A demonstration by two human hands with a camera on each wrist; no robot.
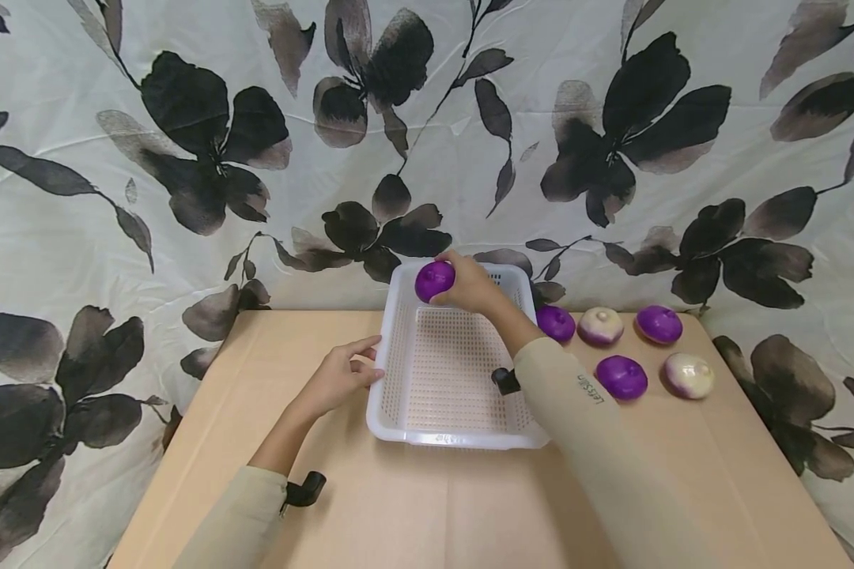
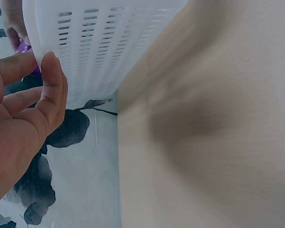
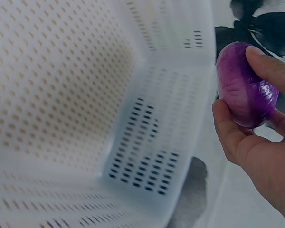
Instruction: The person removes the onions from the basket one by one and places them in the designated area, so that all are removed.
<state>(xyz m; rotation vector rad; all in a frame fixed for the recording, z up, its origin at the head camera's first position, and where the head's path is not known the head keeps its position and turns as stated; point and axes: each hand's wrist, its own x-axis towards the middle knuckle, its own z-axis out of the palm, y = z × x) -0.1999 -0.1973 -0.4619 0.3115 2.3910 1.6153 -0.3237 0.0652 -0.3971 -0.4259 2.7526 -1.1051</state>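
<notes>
My right hand (image 1: pixel 470 286) grips a purple turnip (image 1: pixel 434 281) between thumb and fingers, over the far end of a white plastic basket (image 1: pixel 377 403). In the right wrist view that turnip (image 3: pixel 242 85) shows a glossy purple side and a paler pink one, and it overlaps the far rim's outer side. On the basket's left side, my left hand (image 1: pixel 345 378) pinches the rim with its fingertips. The left wrist view shows those fingers (image 2: pixel 51 85) at the rim, against the slotted wall. Inside, the perforated basket floor (image 1: pixel 455 356) is bare.
Right of the basket, several turnips lie on the wooden table (image 1: pixel 313 506): purple ones (image 1: pixel 621 378) and whitish ones (image 1: pixel 689 375). A white cloth with dark flowers (image 1: pixel 612 142) hangs behind the table's back edge. Black wrist cameras (image 1: pixel 304 489) sit below both hands.
</notes>
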